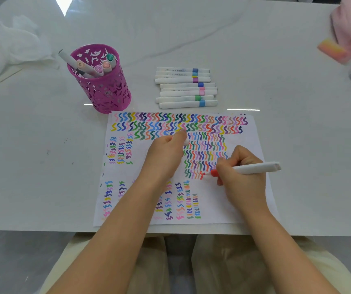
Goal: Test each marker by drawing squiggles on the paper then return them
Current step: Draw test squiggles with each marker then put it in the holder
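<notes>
White-barrelled marker with a red tip [255,168] is gripped by the right hand [242,179], fingers curled round the barrel near the tip. Barrel is angled up and to the right. Tip is touching the white sheet of paper covered in coloured squiggles [253,204] at a red squiggle [201,176], at the end of the lowest row of the central block.

Left hand [166,153] is rested on the paper just left of that block, fingers curled. A small white piece [186,142] is pinched at its fingertips; whether it is a cap cannot be told.

A row of capped white markers with coloured bands [187,88] is laid side by side on the white marble table [276,60] beyond the paper. More markers [98,70] are stood in the purple perforated metal cup [106,96], near the paper's far-left corner. Crumpled white tissue [7,45] is seen at far left.
</notes>
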